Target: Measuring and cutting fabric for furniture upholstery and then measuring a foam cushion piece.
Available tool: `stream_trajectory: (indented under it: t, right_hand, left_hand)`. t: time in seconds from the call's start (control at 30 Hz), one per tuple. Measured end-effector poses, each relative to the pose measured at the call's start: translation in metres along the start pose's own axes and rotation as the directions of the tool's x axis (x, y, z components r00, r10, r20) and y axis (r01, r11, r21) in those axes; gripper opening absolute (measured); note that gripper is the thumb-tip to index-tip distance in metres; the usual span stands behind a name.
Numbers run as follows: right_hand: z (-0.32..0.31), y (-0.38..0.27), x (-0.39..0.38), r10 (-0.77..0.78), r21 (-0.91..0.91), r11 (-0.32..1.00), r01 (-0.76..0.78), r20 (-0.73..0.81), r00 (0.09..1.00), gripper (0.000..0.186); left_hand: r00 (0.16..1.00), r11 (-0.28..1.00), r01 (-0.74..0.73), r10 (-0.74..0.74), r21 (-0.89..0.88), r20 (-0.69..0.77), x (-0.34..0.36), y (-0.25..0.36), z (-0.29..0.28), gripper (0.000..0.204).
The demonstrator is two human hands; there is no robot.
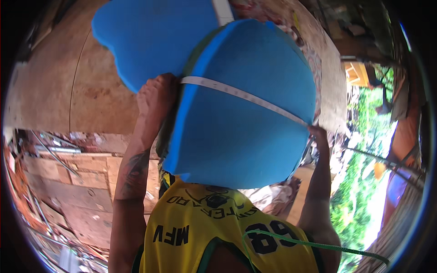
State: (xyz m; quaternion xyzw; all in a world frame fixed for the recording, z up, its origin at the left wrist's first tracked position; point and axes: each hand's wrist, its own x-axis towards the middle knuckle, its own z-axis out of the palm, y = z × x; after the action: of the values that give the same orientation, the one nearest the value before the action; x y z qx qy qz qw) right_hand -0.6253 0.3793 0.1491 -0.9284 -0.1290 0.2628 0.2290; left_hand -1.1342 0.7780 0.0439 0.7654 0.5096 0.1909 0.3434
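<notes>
A large blue foam cushion (246,141), thick and rounded at its far end, rests against my torso. Across its face runs a white measuring tape (248,97), slanting down from left to right. My left hand (157,93) is closed at the cushion's left side, where one end of the tape disappears; its fingertips are hidden behind the edge. At the right edge my right hand (318,134) pinches the tape near the cushion's rim. Both hands appear to keep the tape stretched over the foam.
Another blue foam piece (150,38) with a wavy edge lies on the wooden table (54,95) at the far left. A white strip (222,11) lies beyond the cushion. Wooden boards (86,186) cover the lower left. A green cord (337,247) crosses my shirt.
</notes>
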Motion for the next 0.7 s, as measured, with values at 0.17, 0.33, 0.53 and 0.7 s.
stream_trajectory:
  t: [0.17, 0.33, 0.53, 0.7]
  right_hand:
    - [0.000, 0.014, 0.006, -0.160, -0.104, 0.983, 0.153, -0.059, 0.985, 0.030]
    - [0.018, 0.002, -0.002, -0.259, -0.058, 0.965, 0.256, -0.067, 0.963, 0.029]
    - [0.023, -0.005, -0.008, -0.350, -0.054, 0.936, 0.347, -0.096, 0.932, 0.034]
    - [0.022, -0.005, -0.004, -0.408, -0.196, 0.901, 0.387, -0.080, 0.910, 0.040]
  left_hand:
    - [0.863, 0.887, -0.413, 0.453, 0.207, -0.221, 0.014, 0.016, -0.005, 0.009]
    - [0.834, 0.819, -0.549, 0.550, 0.165, 0.045, 0.036, -0.025, -0.012, 0.016]
    - [0.943, 0.859, 0.203, -0.042, -0.470, 0.330, 0.021, -0.008, -0.030, 0.044]
    - [0.925, 0.665, 0.351, -0.139, -0.659, 0.352, -0.012, 0.034, -0.039, 0.073]
